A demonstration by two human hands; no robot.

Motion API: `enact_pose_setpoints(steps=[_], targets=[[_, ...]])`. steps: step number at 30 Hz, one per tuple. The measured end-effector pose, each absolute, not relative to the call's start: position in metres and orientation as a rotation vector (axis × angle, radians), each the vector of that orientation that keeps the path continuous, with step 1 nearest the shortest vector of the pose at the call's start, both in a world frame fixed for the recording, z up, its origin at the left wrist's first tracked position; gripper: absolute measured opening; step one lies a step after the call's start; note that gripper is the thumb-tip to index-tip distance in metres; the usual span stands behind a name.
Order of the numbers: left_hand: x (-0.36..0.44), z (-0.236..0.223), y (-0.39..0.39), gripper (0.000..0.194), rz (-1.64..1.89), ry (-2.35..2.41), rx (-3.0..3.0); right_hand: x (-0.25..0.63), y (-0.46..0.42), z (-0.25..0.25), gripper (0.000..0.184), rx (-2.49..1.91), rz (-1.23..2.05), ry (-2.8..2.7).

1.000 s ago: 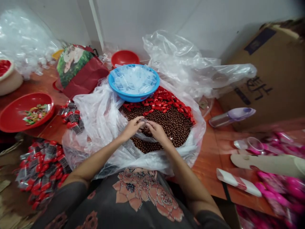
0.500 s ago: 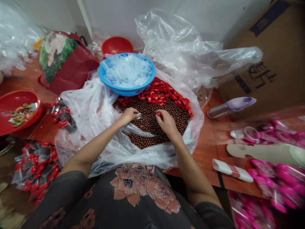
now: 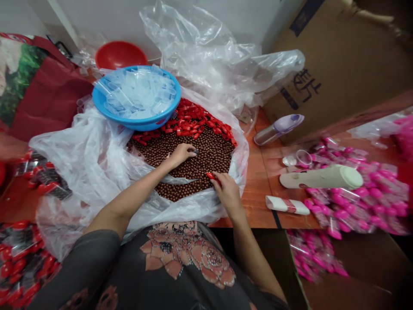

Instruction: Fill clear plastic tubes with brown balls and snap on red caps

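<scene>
A heap of small brown balls fills an open clear plastic bag in front of me. Red caps lie along its far side. My left hand rests on the balls, fingers pinched on a small clear tube pushed into them. My right hand is nearer me at the bag's right edge, closed on a red cap. A blue bowl full of clear tubes sits on the far left rim of the bag.
A red bowl stands behind the blue one, crumpled clear plastic behind the bag, a cardboard box at right. Pink-capped packs, a cream cylinder and a purple-topped bottle lie right. Red-capped packs lie left.
My hands have parted: the left pushed the tube forward into the balls, the right drew back toward me holding a red cap. The view swung to the right.
</scene>
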State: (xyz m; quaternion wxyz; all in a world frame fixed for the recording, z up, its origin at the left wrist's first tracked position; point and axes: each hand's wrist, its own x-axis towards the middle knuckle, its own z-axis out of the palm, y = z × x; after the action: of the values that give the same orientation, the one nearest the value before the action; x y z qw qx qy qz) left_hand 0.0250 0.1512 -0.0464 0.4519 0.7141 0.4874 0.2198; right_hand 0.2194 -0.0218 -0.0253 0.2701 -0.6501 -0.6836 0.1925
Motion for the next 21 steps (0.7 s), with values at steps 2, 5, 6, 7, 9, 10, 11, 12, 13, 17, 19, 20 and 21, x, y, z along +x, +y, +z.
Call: enact_pose_setpoints(steps=[2, 5, 6, 7, 9, 10, 11, 12, 13, 17, 19, 20, 21], targets=[[0.027, -0.050, 0.151, 0.025, 0.591, 1.173, 1.682, 0.219, -0.022, -0.027, 0.036, -1.740, 0.540, -1.778], [0.026, -0.053, 0.149, 0.024, 0.630, 1.144, 1.562, 0.219, -0.019, -0.028, 0.040, -1.697, 0.601, -1.611], [0.026, -0.053, 0.149, 0.024, 0.644, 1.133, 1.520, 0.219, -0.017, -0.029, 0.041, -1.676, 0.634, -1.549], [0.025, -0.053, 0.148, 0.025, 0.658, 1.119, 1.477, 0.219, -0.015, -0.030, 0.042, -1.653, 0.676, -1.485], [0.025, -0.052, 0.146, 0.025, 0.677, 1.089, 1.390, 0.218, -0.011, -0.031, 0.043, -1.602, 0.788, -1.346], [0.024, -0.052, 0.145, 0.025, 0.685, 1.071, 1.348, 0.217, -0.009, -0.032, 0.044, -1.577, 0.853, -1.270], [0.023, -0.051, 0.143, 0.025, 0.694, 1.051, 1.307, 0.215, -0.007, -0.032, 0.045, -1.552, 0.919, -1.197], [0.022, -0.050, 0.141, 0.026, 0.703, 1.033, 1.263, 0.214, -0.004, -0.032, 0.046, -1.530, 0.976, -1.134], [0.021, -0.048, 0.140, 0.027, 0.711, 1.011, 1.215, 0.212, -0.002, -0.031, 0.046, -1.511, 1.016, -1.090], [0.015, -0.038, 0.130, 0.037, 0.734, 0.885, 1.031, 0.206, 0.004, -0.024, 0.045, -1.461, 1.041, -1.050], [0.012, -0.031, 0.125, 0.042, 0.735, 0.830, 0.969, 0.202, 0.005, -0.019, 0.046, -1.441, 1.070, -1.042], [0.011, -0.026, 0.121, 0.044, 0.734, 0.807, 0.945, 0.200, 0.006, -0.016, 0.047, -1.431, 1.089, -1.033], [0.009, -0.021, 0.118, 0.046, 0.732, 0.784, 0.924, 0.199, 0.006, -0.014, 0.047, -1.420, 1.103, -1.024]])
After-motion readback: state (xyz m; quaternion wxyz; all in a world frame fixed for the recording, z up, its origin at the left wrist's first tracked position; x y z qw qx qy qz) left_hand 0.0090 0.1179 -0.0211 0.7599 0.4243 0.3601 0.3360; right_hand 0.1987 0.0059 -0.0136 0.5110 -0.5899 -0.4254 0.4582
